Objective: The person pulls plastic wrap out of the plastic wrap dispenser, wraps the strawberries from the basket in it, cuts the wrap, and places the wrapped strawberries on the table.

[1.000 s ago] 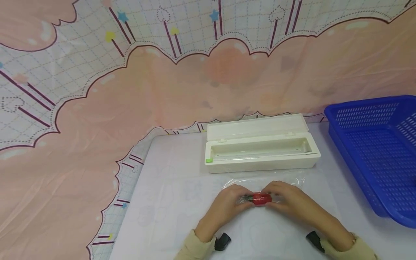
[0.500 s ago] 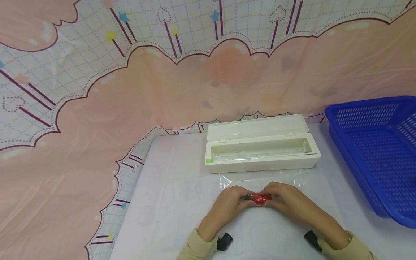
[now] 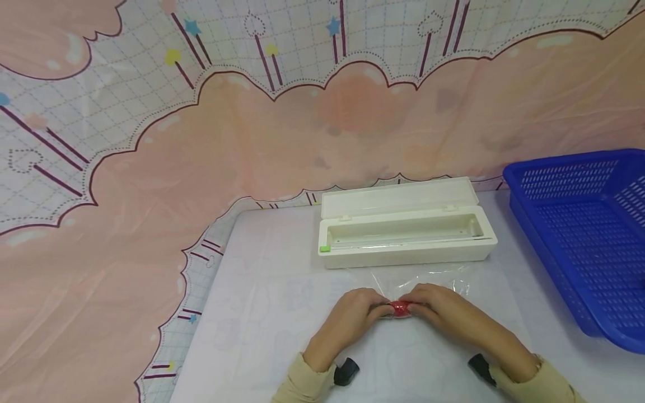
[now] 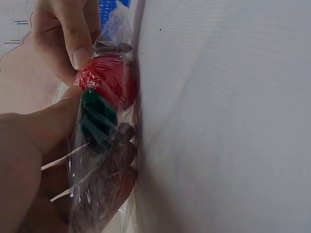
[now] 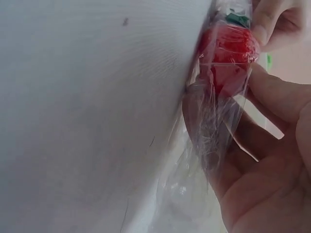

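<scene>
Both hands meet at the near middle of the desk (image 3: pixel 262 313), low over its surface. Between them sits a small red strawberry-like piece (image 3: pixel 401 308) with a green cap (image 4: pixel 97 114), wrapped in clear cling film (image 3: pixel 428 278).

Left hand (image 3: pixel 353 319): fingers curled, thumb and fingertips pinching the film at the green-cap end; the piece lies just at its fingertips.

Right hand (image 3: pixel 438 310): fingers curled, thumb and fingers pinching the film at the red end; the piece lies just at its fingertips, touching them through the film.

Loose film trails from the piece toward the open white cling-film dispenser box (image 3: pixel 403 235), which stands just behind the hands. Blue perforated basket (image 3: pixel 579 235) to the right, well apart.
</scene>
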The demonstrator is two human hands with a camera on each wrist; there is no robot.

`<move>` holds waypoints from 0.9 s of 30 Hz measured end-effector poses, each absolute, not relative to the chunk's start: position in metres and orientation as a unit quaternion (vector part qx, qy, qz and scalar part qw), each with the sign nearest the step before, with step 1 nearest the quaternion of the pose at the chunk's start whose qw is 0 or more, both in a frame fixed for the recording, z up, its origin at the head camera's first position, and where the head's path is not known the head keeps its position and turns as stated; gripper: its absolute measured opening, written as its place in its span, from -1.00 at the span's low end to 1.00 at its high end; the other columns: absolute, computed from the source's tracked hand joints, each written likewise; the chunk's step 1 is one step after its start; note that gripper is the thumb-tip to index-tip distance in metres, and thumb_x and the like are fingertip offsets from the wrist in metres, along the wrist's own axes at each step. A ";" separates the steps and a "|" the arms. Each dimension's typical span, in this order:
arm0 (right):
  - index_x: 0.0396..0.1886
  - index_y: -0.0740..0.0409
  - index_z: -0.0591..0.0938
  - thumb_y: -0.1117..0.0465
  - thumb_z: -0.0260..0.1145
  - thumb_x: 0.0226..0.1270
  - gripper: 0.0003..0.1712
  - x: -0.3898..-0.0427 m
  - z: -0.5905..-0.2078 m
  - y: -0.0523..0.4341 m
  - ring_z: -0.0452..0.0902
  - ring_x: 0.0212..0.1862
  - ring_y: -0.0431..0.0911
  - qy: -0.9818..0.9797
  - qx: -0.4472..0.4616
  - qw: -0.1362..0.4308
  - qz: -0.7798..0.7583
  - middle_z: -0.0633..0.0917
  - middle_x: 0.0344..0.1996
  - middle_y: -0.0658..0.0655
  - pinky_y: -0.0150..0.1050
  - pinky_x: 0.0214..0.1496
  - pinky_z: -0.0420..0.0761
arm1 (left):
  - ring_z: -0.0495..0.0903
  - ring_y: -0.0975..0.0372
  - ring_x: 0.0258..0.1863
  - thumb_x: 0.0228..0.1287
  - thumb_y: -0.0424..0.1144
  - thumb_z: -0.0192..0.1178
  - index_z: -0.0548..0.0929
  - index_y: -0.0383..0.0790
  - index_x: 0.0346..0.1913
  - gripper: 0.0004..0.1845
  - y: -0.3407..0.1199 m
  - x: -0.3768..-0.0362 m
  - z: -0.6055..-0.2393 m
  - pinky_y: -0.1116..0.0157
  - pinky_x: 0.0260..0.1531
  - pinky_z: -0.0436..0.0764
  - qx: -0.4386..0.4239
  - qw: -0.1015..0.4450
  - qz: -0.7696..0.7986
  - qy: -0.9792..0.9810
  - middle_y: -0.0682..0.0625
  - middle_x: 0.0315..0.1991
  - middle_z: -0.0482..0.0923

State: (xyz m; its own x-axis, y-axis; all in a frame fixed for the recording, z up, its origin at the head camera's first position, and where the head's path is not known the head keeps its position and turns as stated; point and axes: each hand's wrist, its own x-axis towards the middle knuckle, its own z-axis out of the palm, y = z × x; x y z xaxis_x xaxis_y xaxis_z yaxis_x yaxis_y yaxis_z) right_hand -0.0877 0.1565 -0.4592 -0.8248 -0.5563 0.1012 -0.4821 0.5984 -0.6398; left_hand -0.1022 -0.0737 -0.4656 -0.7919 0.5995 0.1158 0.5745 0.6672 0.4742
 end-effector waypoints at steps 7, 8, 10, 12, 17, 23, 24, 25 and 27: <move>0.00 0.07 0.75 0.23 0.25 0.43 -0.75 -0.093 -0.459 0.155 0.64 -0.05 -0.15 0.892 -0.288 0.072 -0.340 0.73 -0.17 -0.13 -0.12 0.01 0.65 | 0.63 0.35 -0.09 0.31 -0.03 0.30 0.77 -0.09 -0.03 -0.71 -0.072 -0.102 -0.465 0.44 -0.04 0.59 0.312 -0.011 0.253 0.916 0.15 -0.14 0.71; -0.01 0.09 0.75 0.23 0.25 0.42 -0.76 -0.094 -0.459 0.155 0.65 -0.05 -0.13 0.891 -0.284 0.077 -0.346 0.74 -0.17 -0.11 -0.13 0.01 0.65 | 0.62 0.34 -0.05 0.29 -0.02 0.32 0.76 -0.09 -0.01 -0.69 -0.071 -0.102 -0.465 0.43 0.00 0.58 0.313 -0.016 0.254 0.915 0.14 -0.11 0.71; -0.05 0.09 0.77 0.22 0.26 0.42 -0.77 -0.096 -0.460 0.156 0.65 -0.06 -0.12 0.889 -0.274 0.085 -0.356 0.75 -0.17 -0.10 -0.15 0.00 0.65 | 0.61 0.33 -0.01 0.24 -0.02 0.36 0.75 -0.09 0.01 -0.66 -0.070 -0.102 -0.464 0.44 0.04 0.57 0.320 -0.020 0.255 0.912 0.14 -0.08 0.71; -0.08 0.07 0.79 0.21 0.27 0.41 -0.79 -0.097 -0.460 0.156 0.65 -0.08 -0.15 0.888 -0.260 0.087 -0.369 0.76 -0.19 -0.11 -0.19 -0.02 0.64 | 0.61 0.34 -0.01 0.21 -0.04 0.39 0.75 -0.08 0.03 -0.64 -0.068 -0.102 -0.464 0.46 0.05 0.56 0.328 -0.019 0.254 0.910 0.15 -0.08 0.71; -0.16 0.06 0.81 0.15 0.31 0.38 -0.81 -0.100 -0.461 0.156 0.63 -0.15 -0.22 0.883 -0.244 0.081 -0.392 0.77 -0.25 -0.10 -0.29 -0.12 0.60 | 0.63 0.36 -0.06 0.18 -0.09 0.41 0.75 -0.08 0.02 -0.65 -0.066 -0.104 -0.466 0.48 0.01 0.55 0.335 -0.005 0.260 0.906 0.15 -0.12 0.73; -0.19 0.09 0.82 0.16 0.32 0.37 -0.81 -0.101 -0.462 0.154 0.68 -0.14 -0.15 0.886 -0.234 0.085 -0.392 0.79 -0.25 -0.05 -0.28 -0.13 0.63 | 0.64 0.37 -0.12 0.24 -0.08 0.35 0.75 -0.13 0.00 -0.68 -0.068 -0.106 -0.463 0.49 -0.05 0.57 0.334 0.035 0.260 0.905 0.12 -0.15 0.74; -0.20 0.09 0.82 0.17 0.32 0.37 -0.81 -0.101 -0.462 0.153 0.69 -0.12 -0.12 0.888 -0.232 0.083 -0.389 0.79 -0.25 -0.05 -0.23 -0.07 0.65 | 0.64 0.37 -0.12 0.26 -0.07 0.33 0.75 -0.14 0.01 -0.67 -0.068 -0.106 -0.463 0.49 -0.06 0.58 0.333 0.043 0.257 0.906 0.12 -0.15 0.74; -0.20 0.09 0.82 0.17 0.32 0.37 -0.82 -0.101 -0.463 0.153 0.70 -0.12 -0.11 0.889 -0.229 0.083 -0.387 0.79 -0.25 -0.05 -0.21 -0.07 0.65 | 0.65 0.37 -0.13 0.27 -0.07 0.32 0.75 -0.14 0.02 -0.67 -0.068 -0.107 -0.462 0.48 -0.06 0.58 0.332 0.051 0.255 0.907 0.12 -0.16 0.74; -0.23 0.09 0.82 0.18 0.33 0.36 -0.83 -0.101 -0.463 0.151 0.70 -0.13 -0.10 0.893 -0.222 0.079 -0.383 0.80 -0.26 -0.05 -0.18 -0.06 0.66 | 0.64 0.39 -0.14 0.29 -0.06 0.30 0.75 -0.14 0.03 -0.67 -0.068 -0.107 -0.462 0.48 -0.08 0.58 0.328 0.063 0.252 0.909 0.12 -0.17 0.73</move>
